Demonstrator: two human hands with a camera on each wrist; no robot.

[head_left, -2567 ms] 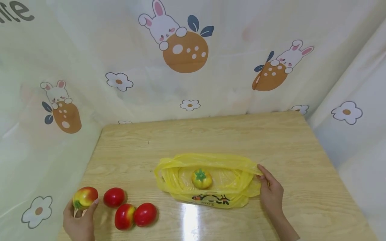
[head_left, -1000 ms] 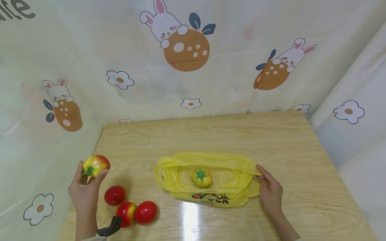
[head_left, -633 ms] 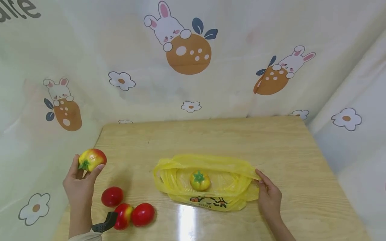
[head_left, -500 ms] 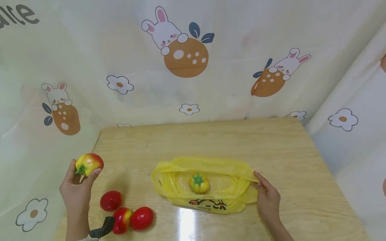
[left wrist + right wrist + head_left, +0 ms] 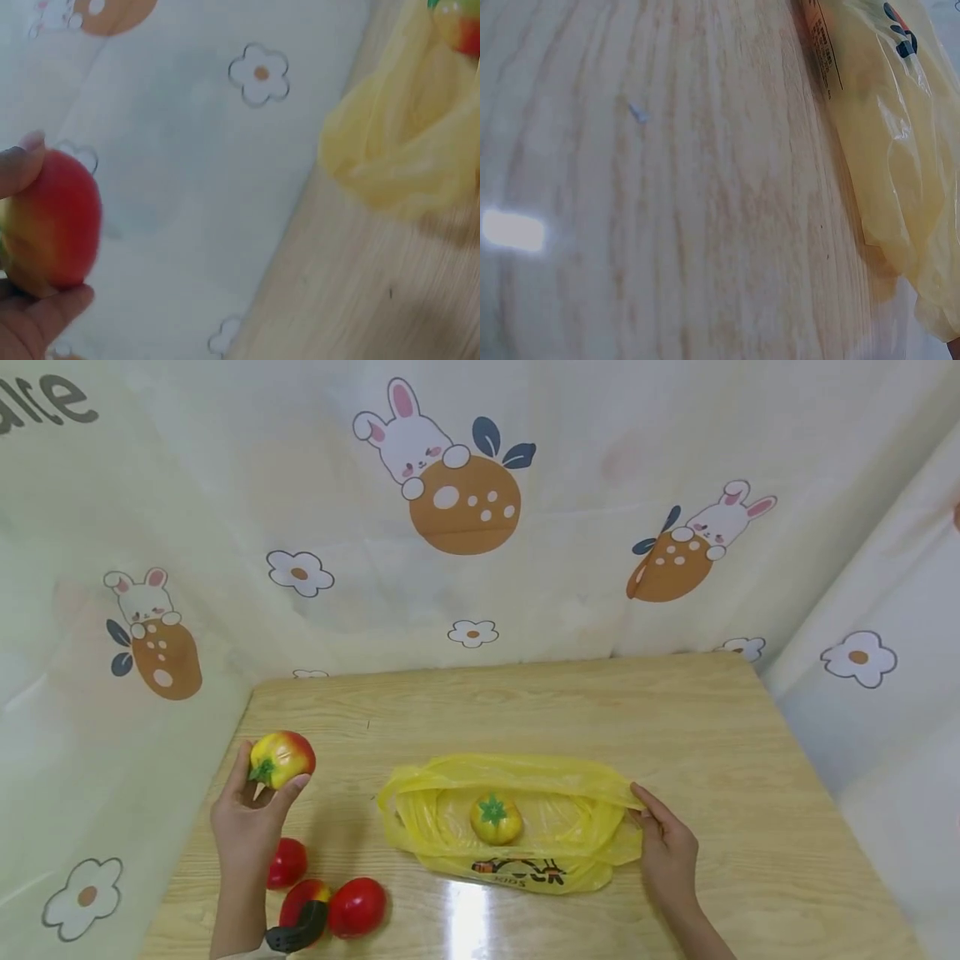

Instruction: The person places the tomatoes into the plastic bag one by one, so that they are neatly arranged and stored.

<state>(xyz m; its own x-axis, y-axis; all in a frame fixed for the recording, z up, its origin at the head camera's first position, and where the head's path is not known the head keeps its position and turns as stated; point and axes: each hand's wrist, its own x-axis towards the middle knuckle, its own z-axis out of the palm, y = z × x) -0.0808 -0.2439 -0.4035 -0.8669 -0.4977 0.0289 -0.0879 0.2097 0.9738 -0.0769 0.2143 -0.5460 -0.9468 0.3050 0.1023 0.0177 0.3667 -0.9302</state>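
Observation:
Between its thumb and fingers, my left hand (image 5: 243,835) grips a yellow-and-red toy fruit with a green leafy top (image 5: 283,758), raised above the table's left side. The left wrist view shows the red side of this toy fruit (image 5: 64,217). My right hand (image 5: 670,856) pinches the right edge of a yellow plastic bag (image 5: 525,768), which lies with its mouth spread. Inside the bag sits another yellowish toy fruit (image 5: 496,820), green top facing up. In the right wrist view the bag (image 5: 900,150) fills the right side, while the right hand is almost wholly out of frame.
Below the left forearm lie a red fruit (image 5: 288,863), a red-and-yellow fruit (image 5: 300,897) and another red fruit (image 5: 357,907), partly covered by the arm and a black wrist piece (image 5: 300,929). Printed curtains (image 5: 360,610) surround the wooden table (image 5: 562,710).
My left hand has lifted its toy fruit from the table's left edge, then carried it rightward toward the bag. The right hand keeps its hold on the bag's edge.

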